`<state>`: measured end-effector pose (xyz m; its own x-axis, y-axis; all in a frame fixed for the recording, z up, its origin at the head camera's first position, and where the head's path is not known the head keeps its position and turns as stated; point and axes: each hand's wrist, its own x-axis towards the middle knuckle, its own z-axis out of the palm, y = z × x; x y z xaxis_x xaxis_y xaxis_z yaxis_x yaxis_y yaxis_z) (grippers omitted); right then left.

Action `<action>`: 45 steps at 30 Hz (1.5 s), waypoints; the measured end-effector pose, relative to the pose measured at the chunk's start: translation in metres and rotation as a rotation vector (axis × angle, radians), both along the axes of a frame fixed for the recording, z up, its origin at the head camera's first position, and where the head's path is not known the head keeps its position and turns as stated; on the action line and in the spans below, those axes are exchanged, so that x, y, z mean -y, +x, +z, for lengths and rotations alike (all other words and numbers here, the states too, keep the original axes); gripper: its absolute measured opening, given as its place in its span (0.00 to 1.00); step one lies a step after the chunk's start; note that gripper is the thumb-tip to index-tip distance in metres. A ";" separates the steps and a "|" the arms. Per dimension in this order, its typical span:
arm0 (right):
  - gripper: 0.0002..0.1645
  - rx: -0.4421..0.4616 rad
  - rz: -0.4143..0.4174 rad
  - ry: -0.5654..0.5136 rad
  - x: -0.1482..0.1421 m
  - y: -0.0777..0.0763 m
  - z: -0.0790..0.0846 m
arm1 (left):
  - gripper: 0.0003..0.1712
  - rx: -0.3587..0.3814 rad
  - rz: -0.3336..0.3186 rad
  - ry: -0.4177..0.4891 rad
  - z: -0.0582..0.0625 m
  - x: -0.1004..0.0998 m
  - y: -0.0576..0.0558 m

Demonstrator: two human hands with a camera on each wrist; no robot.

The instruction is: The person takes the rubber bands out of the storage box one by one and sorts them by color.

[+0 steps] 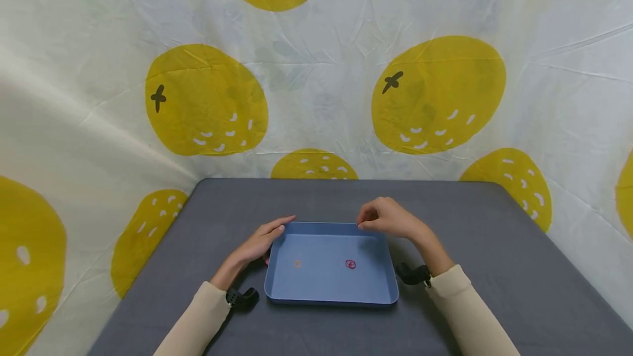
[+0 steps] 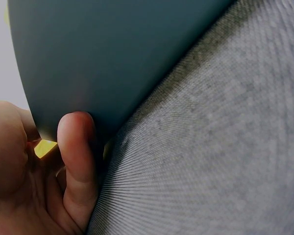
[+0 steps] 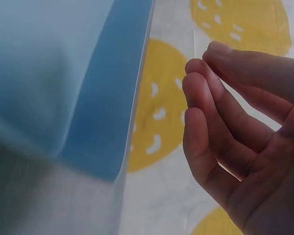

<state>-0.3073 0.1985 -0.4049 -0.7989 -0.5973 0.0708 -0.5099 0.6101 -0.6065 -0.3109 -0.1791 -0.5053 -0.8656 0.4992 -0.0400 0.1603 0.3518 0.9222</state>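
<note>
A shallow blue tray (image 1: 323,290) lies on the table. Inside it, toward the left, is a small thin orange ring (image 1: 297,263); right of the middle lies a small red looped band (image 1: 350,264), crossed over itself. My left hand (image 1: 259,243) rests along the tray's far left corner, index finger stretched out past it; in the left wrist view one fingertip (image 2: 76,127) touches the outer wall. Over the far right edge hovers my right hand (image 1: 388,217), its fingers bent and thumb close to the fingertips (image 3: 196,85). Nothing shows between them.
The tray stands on a table with a grey cloth (image 1: 346,328). Behind and at the sides hangs a white curtain (image 1: 321,98) printed with yellow fruit shapes. A dark strap device (image 1: 242,299) sits on each wrist, near the tray's sides.
</note>
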 end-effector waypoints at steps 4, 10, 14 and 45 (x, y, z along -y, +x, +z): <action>0.04 -0.009 0.054 0.003 0.016 -0.002 -0.001 | 0.27 0.000 -0.002 0.005 0.001 -0.001 0.000; 0.04 0.016 0.110 0.014 0.040 -0.004 -0.001 | 0.27 -0.007 0.005 0.001 0.002 -0.001 -0.001; 0.04 0.040 0.160 0.013 0.057 -0.005 -0.002 | 0.27 0.001 0.019 -0.011 0.002 -0.001 -0.001; 0.03 0.124 0.281 0.115 0.144 -0.008 -0.049 | 0.27 -0.043 -0.006 -0.003 -0.005 0.001 -0.004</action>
<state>-0.3151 0.0546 -0.4536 -0.6002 -0.7938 -0.0979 -0.5941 0.5245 -0.6099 -0.3146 -0.1800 -0.5104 -0.8636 0.5042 -0.0044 0.2016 0.3533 0.9135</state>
